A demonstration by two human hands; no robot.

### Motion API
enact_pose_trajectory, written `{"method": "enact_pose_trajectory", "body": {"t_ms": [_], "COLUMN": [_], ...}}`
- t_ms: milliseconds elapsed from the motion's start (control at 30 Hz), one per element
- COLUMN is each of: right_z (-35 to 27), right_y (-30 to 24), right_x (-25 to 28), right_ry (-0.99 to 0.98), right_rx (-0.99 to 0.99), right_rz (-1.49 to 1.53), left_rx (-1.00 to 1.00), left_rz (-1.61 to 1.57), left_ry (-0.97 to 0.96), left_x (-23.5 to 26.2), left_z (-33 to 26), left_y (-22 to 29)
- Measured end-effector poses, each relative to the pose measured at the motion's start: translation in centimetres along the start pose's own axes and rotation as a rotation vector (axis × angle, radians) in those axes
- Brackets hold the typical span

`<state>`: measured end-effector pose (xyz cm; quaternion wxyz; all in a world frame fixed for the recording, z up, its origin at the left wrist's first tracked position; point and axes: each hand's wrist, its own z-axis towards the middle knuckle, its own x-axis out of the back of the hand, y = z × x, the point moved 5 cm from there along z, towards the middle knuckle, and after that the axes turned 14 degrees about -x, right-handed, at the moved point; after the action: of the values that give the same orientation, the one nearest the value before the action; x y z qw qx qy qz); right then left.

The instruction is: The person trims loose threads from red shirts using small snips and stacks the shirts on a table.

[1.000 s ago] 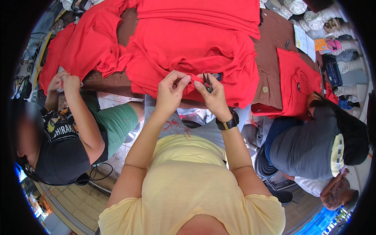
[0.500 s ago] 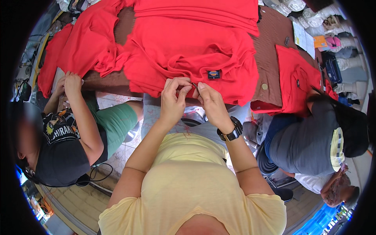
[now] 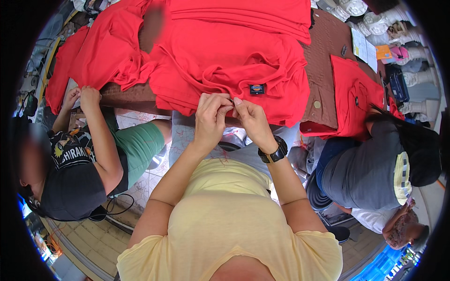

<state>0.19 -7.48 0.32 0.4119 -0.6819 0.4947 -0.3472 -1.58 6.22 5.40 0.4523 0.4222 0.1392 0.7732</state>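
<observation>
A red shirt (image 3: 187, 61) lies spread at the front of the table, its loose neckline bunched and a small dark label (image 3: 257, 89) showing inside. Just at its near edge my two hands meet, fingertips almost touching. My left hand (image 3: 211, 121) is closed in a pinch, thumb against the bent fingers. My right hand (image 3: 254, 122), with a black watch (image 3: 274, 151) on its wrist, pinches too. A tiny dark sliver shows between the fingertips; its kind, and which hand grips it, are too small to tell.
Folded red garments (image 3: 239, 16) are stacked behind the shirt on the brown-covered table (image 3: 323, 42). To the left a seated person (image 3: 93, 159) handles another red garment (image 3: 105, 47). A person in grey (image 3: 365, 164) leans over red cloth (image 3: 351, 93) at right, near papers (image 3: 364, 49).
My right hand has shifted slightly left, closer to my left hand, and its fingers have drawn in. At left, the seated person's hands have moved a little apart. The shirt lies nearly the same.
</observation>
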Motion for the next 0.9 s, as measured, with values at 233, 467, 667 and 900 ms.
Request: {"method": "enact_pose_trajectory", "body": {"t_ms": [233, 467, 667, 900], "right_z": [0.1, -0.3, -2.4, -2.0], "right_y": [0.7, -3.6, -3.6, -0.8], "right_x": [0.0, 1.2, -0.1, -3.5], "right_ry": [-0.141, 0.211, 0.068, -0.31], "right_rx": [0.007, 0.3, 0.087, -0.146], "right_rz": [0.213, -0.123, 0.133, 0.328], "left_rx": [0.239, 0.465, 0.5, 0.468], "left_rz": [-0.447, -0.67, -0.73, -0.73], "left_ry": [0.155, 0.231, 0.271, 0.262], "left_x": [-0.5, 0.7, 1.0, 1.2], "left_z": [-1.2, -2.2, -2.3, -2.0], "left_y": [-2.2, -3.9, -3.8, -3.1]}}
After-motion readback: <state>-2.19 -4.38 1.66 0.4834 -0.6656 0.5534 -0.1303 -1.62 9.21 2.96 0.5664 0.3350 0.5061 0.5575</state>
